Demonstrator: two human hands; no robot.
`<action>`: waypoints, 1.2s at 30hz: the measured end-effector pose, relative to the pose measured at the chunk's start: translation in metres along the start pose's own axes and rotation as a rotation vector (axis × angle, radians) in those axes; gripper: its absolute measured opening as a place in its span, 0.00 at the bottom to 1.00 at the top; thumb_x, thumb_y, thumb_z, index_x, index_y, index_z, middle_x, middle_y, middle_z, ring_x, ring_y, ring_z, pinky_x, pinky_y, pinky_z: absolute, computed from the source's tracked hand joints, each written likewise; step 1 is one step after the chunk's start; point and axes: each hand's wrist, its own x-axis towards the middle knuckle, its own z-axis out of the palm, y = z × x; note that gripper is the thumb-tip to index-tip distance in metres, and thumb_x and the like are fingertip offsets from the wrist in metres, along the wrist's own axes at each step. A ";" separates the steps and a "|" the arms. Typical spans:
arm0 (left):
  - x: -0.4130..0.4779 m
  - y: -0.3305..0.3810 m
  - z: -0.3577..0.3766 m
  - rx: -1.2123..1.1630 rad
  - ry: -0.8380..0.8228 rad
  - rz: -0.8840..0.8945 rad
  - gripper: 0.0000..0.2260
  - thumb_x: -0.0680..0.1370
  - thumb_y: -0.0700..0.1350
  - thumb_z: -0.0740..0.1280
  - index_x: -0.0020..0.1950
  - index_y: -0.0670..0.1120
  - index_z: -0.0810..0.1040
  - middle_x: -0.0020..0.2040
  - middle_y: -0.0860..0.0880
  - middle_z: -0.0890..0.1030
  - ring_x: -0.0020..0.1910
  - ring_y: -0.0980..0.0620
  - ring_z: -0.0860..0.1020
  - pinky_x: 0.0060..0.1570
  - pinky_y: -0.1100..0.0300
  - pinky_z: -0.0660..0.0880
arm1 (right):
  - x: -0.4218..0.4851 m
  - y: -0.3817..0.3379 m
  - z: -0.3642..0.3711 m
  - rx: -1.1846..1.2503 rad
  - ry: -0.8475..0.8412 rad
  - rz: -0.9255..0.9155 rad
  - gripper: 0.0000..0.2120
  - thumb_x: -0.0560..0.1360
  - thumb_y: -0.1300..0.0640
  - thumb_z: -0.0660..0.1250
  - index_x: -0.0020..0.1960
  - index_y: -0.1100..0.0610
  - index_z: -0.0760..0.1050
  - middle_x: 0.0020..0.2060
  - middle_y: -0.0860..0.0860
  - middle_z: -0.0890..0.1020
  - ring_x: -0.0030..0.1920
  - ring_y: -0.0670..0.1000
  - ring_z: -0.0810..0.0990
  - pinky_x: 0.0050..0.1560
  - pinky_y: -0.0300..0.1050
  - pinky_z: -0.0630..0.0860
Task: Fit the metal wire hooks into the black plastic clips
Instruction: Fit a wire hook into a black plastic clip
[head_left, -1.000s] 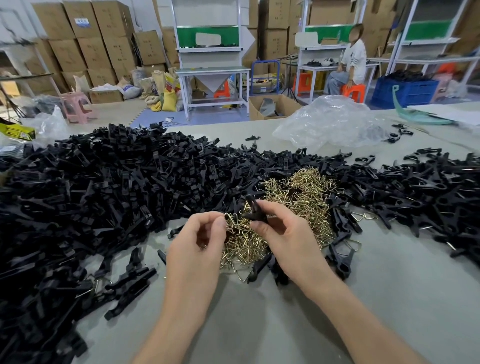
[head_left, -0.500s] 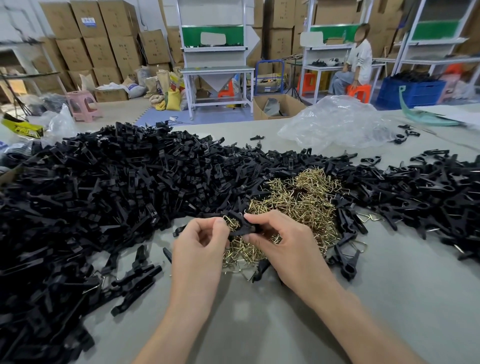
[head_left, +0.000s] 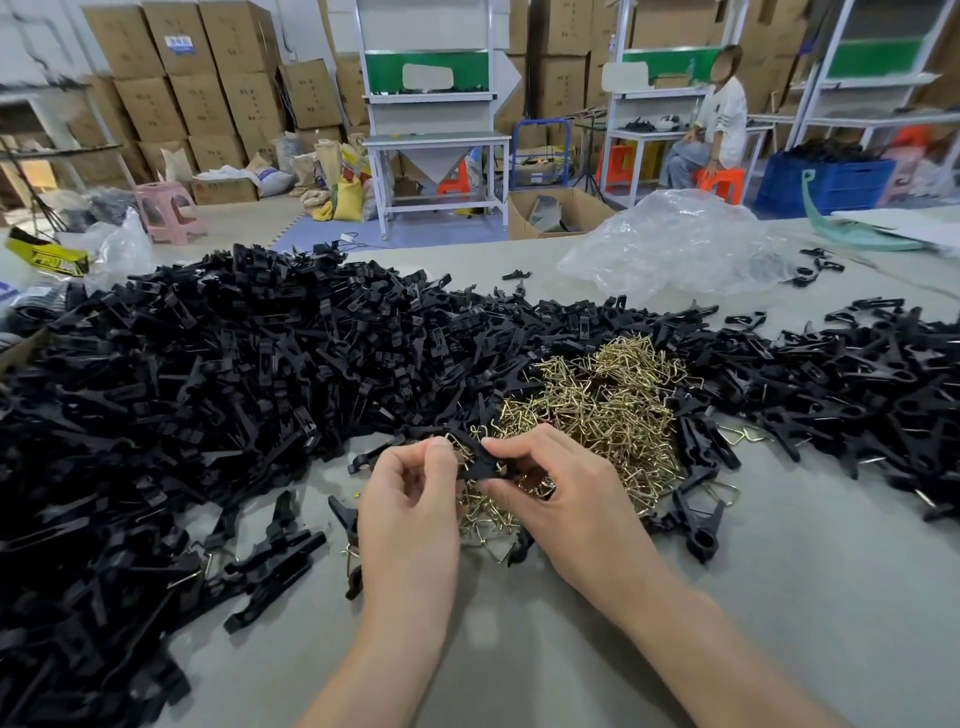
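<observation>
Both hands close together above desk (head_left: 779, 597) middle, near front edge. Right hand (head_left: 566, 499) pinches black clip (head_left: 480, 463); left hand (head_left: 410, 499) pinches wire hook (head_left: 458, 441) at clip's end. Brass hook heap (head_left: 602, 410) just behind, clip pile (head_left: 208, 389) spreading to left edge. Blue label on carton (head_left: 180, 44) and lettering on yellow strip (head_left: 49, 254): too blurred to read

Left hand (head_left: 410, 499) and right hand (head_left: 566, 499) of the person, both bare, slender-fingered and with short plain nails where these show, each continuing into a bare left forearm (head_left: 384, 665) and right forearm (head_left: 727, 660), uncovered to the lower edge of the head view.
</observation>
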 end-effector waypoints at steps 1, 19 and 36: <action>-0.001 0.000 0.002 -0.008 0.014 0.005 0.07 0.80 0.46 0.66 0.46 0.45 0.80 0.35 0.51 0.80 0.33 0.56 0.76 0.33 0.65 0.74 | 0.000 0.000 0.001 0.002 -0.003 0.003 0.13 0.76 0.55 0.75 0.60 0.49 0.81 0.51 0.35 0.79 0.54 0.37 0.79 0.54 0.28 0.72; -0.003 -0.001 0.000 0.133 -0.018 0.114 0.05 0.82 0.49 0.64 0.47 0.53 0.76 0.42 0.56 0.84 0.40 0.53 0.82 0.33 0.62 0.77 | 0.000 0.002 0.001 -0.001 0.004 0.014 0.12 0.75 0.52 0.75 0.59 0.48 0.81 0.52 0.36 0.79 0.53 0.39 0.79 0.52 0.27 0.71; 0.010 0.011 -0.014 0.024 -0.188 -0.124 0.03 0.80 0.39 0.67 0.48 0.42 0.80 0.38 0.50 0.85 0.38 0.53 0.84 0.32 0.62 0.79 | 0.000 0.007 -0.002 -0.006 -0.034 0.014 0.14 0.76 0.54 0.74 0.61 0.45 0.80 0.53 0.34 0.78 0.56 0.39 0.78 0.54 0.27 0.70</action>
